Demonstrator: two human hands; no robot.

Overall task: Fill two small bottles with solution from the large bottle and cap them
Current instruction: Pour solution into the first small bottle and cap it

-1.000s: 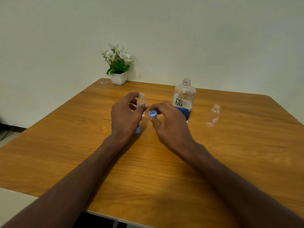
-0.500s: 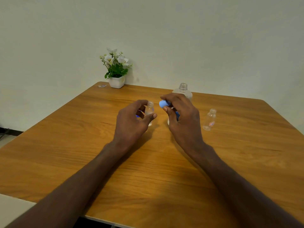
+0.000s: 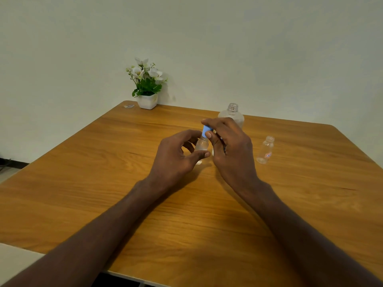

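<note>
My left hand (image 3: 176, 156) grips a small clear bottle (image 3: 201, 145) that stands upright on the wooden table (image 3: 103, 162), thumb in front and fingers behind. My right hand (image 3: 230, 146) pinches a blue cap (image 3: 206, 130) between thumb and forefinger, right on top of that bottle's neck. Behind my right hand stands the large clear bottle (image 3: 233, 113), uncapped, its lower part hidden. A second small bottle (image 3: 265, 150) stands open and uncapped to the right, apart from both hands.
A white pot with white flowers (image 3: 147, 88) sits at the table's far left corner, with a small clear scrap (image 3: 129, 106) beside it. The wall runs close behind the table's far edge.
My right hand has brought the blue cap down and left onto the neck of the small bottle. My left hand has kept its grip on that bottle.
</note>
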